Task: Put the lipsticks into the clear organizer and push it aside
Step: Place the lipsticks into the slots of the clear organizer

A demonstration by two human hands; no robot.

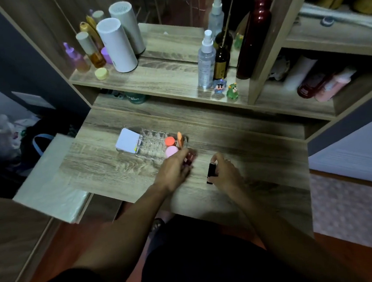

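A clear organizer [151,144] stands on the wooden desk, with an orange-capped piece [169,140], a pink-capped piece [171,151] and a slim orange stick [179,139] in its right-hand slots. My left hand [174,171] is just in front of its right end, fingers closed around a blurred dark red lipstick [190,158]. My right hand [224,173] is further right and holds a black lipstick [211,173] upright just above the desk.
A white box [127,141] touches the organizer's left side. A raised shelf behind carries bottles, two white cylinders [117,45], spray bottles [206,61] and small figurines [232,91]. A pulled-out side panel [48,182] juts at the desk's left.
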